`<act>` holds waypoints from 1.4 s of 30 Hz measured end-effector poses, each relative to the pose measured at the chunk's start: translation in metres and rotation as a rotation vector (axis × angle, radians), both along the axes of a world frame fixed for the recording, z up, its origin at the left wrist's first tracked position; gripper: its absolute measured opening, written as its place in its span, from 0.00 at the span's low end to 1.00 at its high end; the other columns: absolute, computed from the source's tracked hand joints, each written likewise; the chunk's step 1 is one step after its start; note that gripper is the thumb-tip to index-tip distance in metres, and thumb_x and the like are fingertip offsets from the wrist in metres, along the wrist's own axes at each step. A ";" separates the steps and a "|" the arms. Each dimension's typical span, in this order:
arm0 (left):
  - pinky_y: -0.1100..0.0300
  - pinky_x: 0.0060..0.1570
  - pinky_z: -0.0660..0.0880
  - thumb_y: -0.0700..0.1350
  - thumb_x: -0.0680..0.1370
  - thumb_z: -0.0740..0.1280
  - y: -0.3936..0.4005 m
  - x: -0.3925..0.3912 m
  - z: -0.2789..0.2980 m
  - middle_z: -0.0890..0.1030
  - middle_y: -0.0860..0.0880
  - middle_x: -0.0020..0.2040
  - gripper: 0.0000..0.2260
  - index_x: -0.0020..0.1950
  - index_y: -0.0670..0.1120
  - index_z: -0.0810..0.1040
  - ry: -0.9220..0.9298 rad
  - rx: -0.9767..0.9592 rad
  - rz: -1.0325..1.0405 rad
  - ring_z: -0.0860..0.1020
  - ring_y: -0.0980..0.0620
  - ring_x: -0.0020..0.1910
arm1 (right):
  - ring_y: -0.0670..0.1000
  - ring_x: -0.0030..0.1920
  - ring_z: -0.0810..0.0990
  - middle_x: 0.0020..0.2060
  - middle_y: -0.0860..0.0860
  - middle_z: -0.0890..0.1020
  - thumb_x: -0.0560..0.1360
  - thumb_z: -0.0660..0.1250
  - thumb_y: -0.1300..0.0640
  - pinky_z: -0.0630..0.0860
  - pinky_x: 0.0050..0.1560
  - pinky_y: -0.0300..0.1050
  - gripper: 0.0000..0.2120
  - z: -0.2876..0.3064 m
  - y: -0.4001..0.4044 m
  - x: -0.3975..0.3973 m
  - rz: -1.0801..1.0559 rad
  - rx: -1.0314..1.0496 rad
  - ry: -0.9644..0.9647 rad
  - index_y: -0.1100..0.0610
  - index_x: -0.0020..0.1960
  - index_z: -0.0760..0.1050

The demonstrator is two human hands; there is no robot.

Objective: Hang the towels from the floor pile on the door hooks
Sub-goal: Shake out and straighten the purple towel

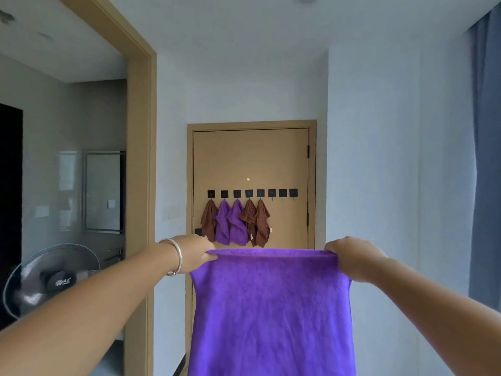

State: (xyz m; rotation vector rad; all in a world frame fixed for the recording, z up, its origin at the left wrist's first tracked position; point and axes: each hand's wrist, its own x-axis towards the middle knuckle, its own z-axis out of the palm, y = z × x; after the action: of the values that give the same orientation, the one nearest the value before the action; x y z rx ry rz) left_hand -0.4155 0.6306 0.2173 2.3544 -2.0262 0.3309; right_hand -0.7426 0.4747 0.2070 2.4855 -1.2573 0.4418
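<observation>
Both hands hold one purple towel (271, 313) up by its top edge: the left hand (193, 253), with a silver bracelet (176, 256) on its wrist, pinches the left corner, and the right hand (352, 257) grips the right corner with curled fingers. Stretched flat between them, the cloth hangs straight down out of the bottom of the view. Left of the left forearm, past a wooden doorway frame (139, 185), stands a floor fan (51, 278). Farther off, straight ahead, a tan door (252, 158) carries a row of eight black hooks (252, 193). Its five left hooks bear small towels, in order brown (208, 221), purple (222, 223), purple (238, 223), brown (250, 221) and brown (262, 223); its three right hooks (282, 193) are bare. A blue curtain (486, 158) hangs at the far right.
</observation>
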 end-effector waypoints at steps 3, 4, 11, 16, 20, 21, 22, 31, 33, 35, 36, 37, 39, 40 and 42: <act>0.58 0.37 0.67 0.54 0.83 0.54 -0.044 0.002 0.009 0.75 0.49 0.38 0.16 0.41 0.48 0.72 0.002 -0.006 -0.003 0.71 0.51 0.36 | 0.50 0.43 0.77 0.43 0.47 0.78 0.72 0.51 0.67 0.69 0.36 0.41 0.23 0.008 -0.050 0.007 -0.003 -0.009 -0.016 0.47 0.52 0.77; 0.58 0.36 0.66 0.53 0.83 0.54 -0.061 0.003 0.013 0.73 0.50 0.37 0.16 0.40 0.48 0.71 0.001 -0.006 0.002 0.70 0.52 0.35 | 0.50 0.43 0.77 0.43 0.47 0.79 0.72 0.51 0.67 0.69 0.36 0.40 0.23 0.011 -0.068 0.010 0.000 -0.008 -0.024 0.47 0.52 0.77; 0.59 0.34 0.63 0.51 0.83 0.54 -0.150 0.003 0.019 0.71 0.49 0.36 0.15 0.40 0.46 0.69 -0.002 0.002 0.014 0.67 0.51 0.33 | 0.52 0.43 0.77 0.45 0.49 0.79 0.70 0.50 0.67 0.69 0.34 0.41 0.25 0.012 -0.165 0.021 -0.007 0.006 -0.033 0.47 0.53 0.79; 0.59 0.34 0.63 0.52 0.84 0.54 -0.203 0.016 0.008 0.72 0.48 0.38 0.15 0.42 0.46 0.70 -0.025 0.050 0.021 0.68 0.51 0.35 | 0.53 0.44 0.78 0.45 0.49 0.79 0.69 0.50 0.67 0.70 0.36 0.42 0.25 -0.003 -0.219 0.034 0.003 0.024 -0.024 0.47 0.52 0.78; 0.59 0.37 0.65 0.52 0.84 0.53 -0.245 0.036 0.001 0.72 0.48 0.39 0.15 0.42 0.46 0.70 -0.035 0.063 0.011 0.69 0.51 0.36 | 0.53 0.45 0.78 0.46 0.49 0.79 0.69 0.50 0.67 0.70 0.37 0.42 0.26 -0.011 -0.256 0.050 -0.006 0.049 -0.021 0.46 0.53 0.78; 0.59 0.38 0.65 0.52 0.84 0.53 -0.258 0.043 -0.001 0.73 0.48 0.39 0.16 0.42 0.46 0.70 -0.036 0.067 0.005 0.69 0.51 0.36 | 0.53 0.46 0.78 0.47 0.49 0.79 0.69 0.50 0.67 0.70 0.37 0.42 0.26 -0.012 -0.266 0.055 -0.006 0.053 -0.016 0.46 0.54 0.78; 0.59 0.37 0.65 0.52 0.84 0.54 -0.270 0.049 -0.002 0.73 0.48 0.38 0.16 0.41 0.46 0.70 -0.034 0.066 0.001 0.69 0.51 0.36 | 0.53 0.46 0.78 0.47 0.50 0.79 0.69 0.50 0.67 0.70 0.37 0.42 0.26 -0.014 -0.275 0.061 -0.007 0.055 -0.009 0.47 0.54 0.78; 0.56 0.39 0.67 0.53 0.83 0.54 -0.389 0.135 -0.001 0.71 0.49 0.36 0.16 0.40 0.47 0.69 0.006 -0.001 -0.053 0.68 0.51 0.35 | 0.54 0.45 0.78 0.46 0.51 0.79 0.69 0.51 0.68 0.70 0.39 0.42 0.23 -0.001 -0.371 0.132 -0.079 0.024 0.023 0.51 0.52 0.78; 0.56 0.39 0.67 0.54 0.83 0.54 -0.414 0.156 0.000 0.71 0.49 0.36 0.16 0.40 0.47 0.70 0.010 -0.012 -0.058 0.68 0.51 0.34 | 0.54 0.45 0.77 0.47 0.51 0.79 0.70 0.51 0.68 0.70 0.39 0.42 0.22 0.004 -0.392 0.152 -0.083 0.020 0.037 0.51 0.53 0.77; 0.57 0.39 0.67 0.54 0.83 0.54 -0.439 0.177 0.001 0.71 0.50 0.35 0.16 0.39 0.48 0.70 0.015 -0.025 -0.067 0.68 0.52 0.33 | 0.54 0.45 0.77 0.46 0.51 0.79 0.70 0.52 0.68 0.70 0.39 0.42 0.22 0.008 -0.415 0.173 -0.086 0.016 0.045 0.51 0.53 0.78; 0.58 0.39 0.67 0.54 0.83 0.54 -0.452 0.187 0.001 0.71 0.51 0.35 0.16 0.39 0.48 0.70 0.015 -0.032 -0.072 0.68 0.53 0.33 | 0.54 0.44 0.77 0.45 0.51 0.79 0.71 0.52 0.68 0.69 0.39 0.42 0.22 0.009 -0.427 0.183 -0.087 0.017 0.040 0.50 0.53 0.78; 0.58 0.38 0.67 0.54 0.83 0.54 -0.463 0.197 0.001 0.71 0.51 0.35 0.16 0.40 0.47 0.71 0.014 -0.037 -0.076 0.68 0.53 0.33 | 0.53 0.43 0.77 0.44 0.50 0.78 0.71 0.52 0.67 0.68 0.38 0.42 0.22 0.009 -0.439 0.192 -0.087 0.019 0.034 0.50 0.53 0.78; 0.58 0.38 0.68 0.54 0.83 0.55 -0.485 0.212 -0.003 0.72 0.51 0.35 0.16 0.41 0.47 0.72 0.017 -0.037 -0.077 0.69 0.53 0.33 | 0.52 0.42 0.77 0.43 0.49 0.78 0.72 0.52 0.67 0.68 0.36 0.41 0.21 0.005 -0.459 0.207 -0.089 0.022 0.025 0.50 0.52 0.78; 0.58 0.39 0.69 0.54 0.83 0.55 -0.495 0.220 -0.005 0.72 0.51 0.35 0.16 0.42 0.47 0.73 0.016 -0.032 -0.077 0.69 0.53 0.33 | 0.52 0.42 0.77 0.42 0.49 0.78 0.72 0.52 0.67 0.68 0.35 0.41 0.21 0.003 -0.469 0.214 -0.091 0.023 0.023 0.49 0.51 0.78; 0.57 0.39 0.70 0.54 0.83 0.55 -0.517 0.233 -0.010 0.73 0.51 0.36 0.17 0.44 0.46 0.75 0.023 -0.010 -0.077 0.70 0.53 0.34 | 0.52 0.42 0.77 0.42 0.49 0.78 0.72 0.52 0.67 0.69 0.36 0.42 0.20 -0.003 -0.490 0.227 -0.093 0.038 0.027 0.49 0.49 0.78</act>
State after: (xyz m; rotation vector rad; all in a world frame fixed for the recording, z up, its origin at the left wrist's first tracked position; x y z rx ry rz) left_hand -0.1820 0.1132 0.2070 2.2558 -2.0933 0.3099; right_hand -0.5161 -0.0148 0.2042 2.4433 -1.3760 0.3628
